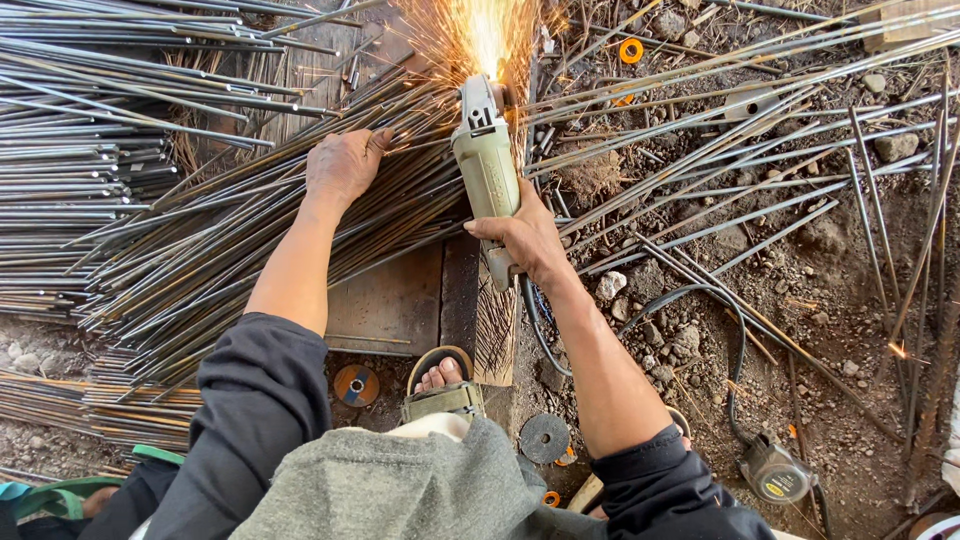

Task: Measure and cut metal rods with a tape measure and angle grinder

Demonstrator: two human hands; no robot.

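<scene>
Currently gripping grinder [487, 160] with right hand [525, 240], fingers wrapped tight round the green body, nose pointing away toward top of view. Throwing sparks [480, 35] off the disc end, right where the rods [250, 240] cross the wooden board [395, 300]. Disc itself lost in the glare, cannot tell exact contact point.

Pressing left hand [343, 165] flat, palm down, on the rod bundle just left of the grinder; fingers spread toward the cut, not closed round anything. Holding bundle against the board.

Rods fanning out from cut line toward lower left, stacking thick there; second pile [70, 150] lying roughly level at far left. Longer rods [720, 150] sprawling across dirt on the right, crossing each other.

Trailing black cable [700, 300] from the grinder's tail, looping right over gravel, ending near a second grinder [775, 470] lying on the ground bottom right.

Resting sandalled foot [442, 385] on the ground just below the board. Lying beside it: spare disc [356, 385] to the left, worn grey disc [545, 438] to the right. Orange ring [631, 50] sitting in the dirt near the top, right of the sparks.

Wearing dark sleeves pushed up, forearms bare.
</scene>
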